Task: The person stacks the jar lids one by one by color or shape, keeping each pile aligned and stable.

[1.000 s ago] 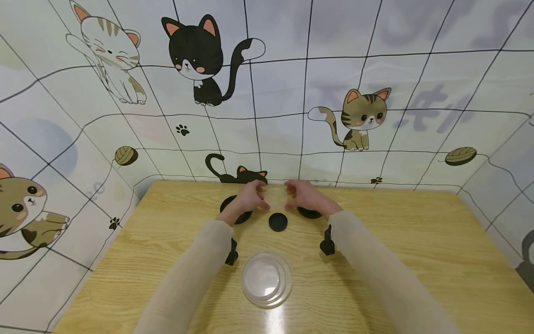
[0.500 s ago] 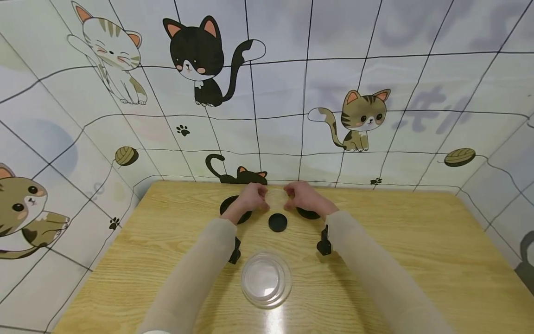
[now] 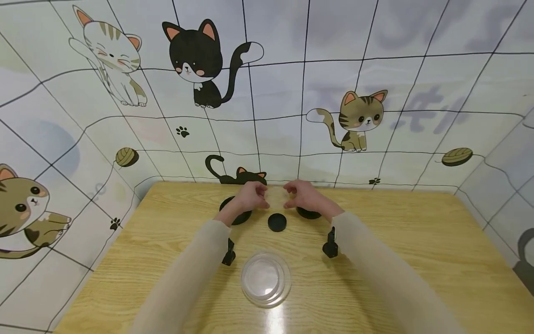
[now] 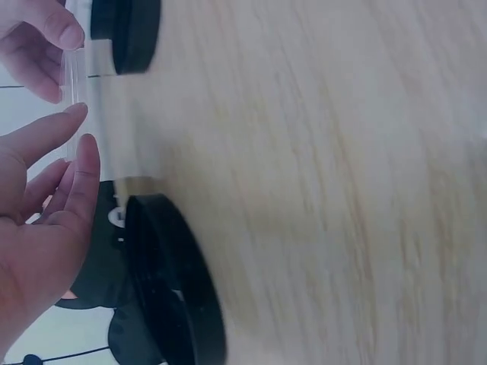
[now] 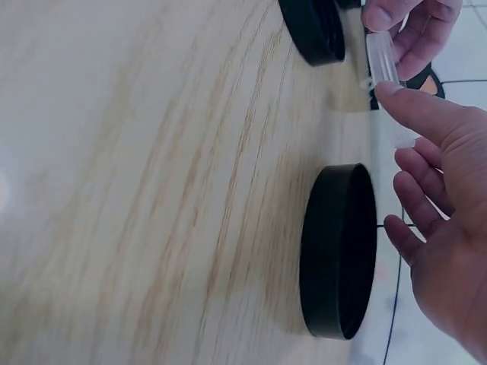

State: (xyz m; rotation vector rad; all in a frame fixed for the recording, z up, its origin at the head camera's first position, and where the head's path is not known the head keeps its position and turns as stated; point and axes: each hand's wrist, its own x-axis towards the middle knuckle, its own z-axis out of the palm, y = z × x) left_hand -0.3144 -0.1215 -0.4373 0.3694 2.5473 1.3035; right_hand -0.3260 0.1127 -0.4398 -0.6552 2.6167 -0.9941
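A small, clear, round plastic piece (image 3: 276, 198) is between my two hands at the far edge of the table. My left hand (image 3: 250, 197) pinches its left side with curled fingers and thumb. On the opposite side, the right hand (image 3: 304, 195) holds it the same way. Seen edge-on in the right wrist view, the clear piece (image 5: 383, 59) looks like a shallow dish or lid. Whether it touches the tabletop I cannot tell. A black round lid (image 3: 236, 217) lies under the left wrist, partly hidden. Another black lid (image 3: 308, 213) shows under the right wrist.
Just in front of the hands lies a small black disc (image 3: 277, 222). Clear round plastic pieces (image 3: 265, 279), seemingly nested, sit nearer the front between the forearms. The wooden table (image 3: 400, 241) meets a cloth wall (image 3: 283, 134) printed with cats, close behind the hands.
Both hands have closed in slightly on the clear piece since one second ago. The forearms have shifted a little. The black lids and the front clear pieces stay where they were.
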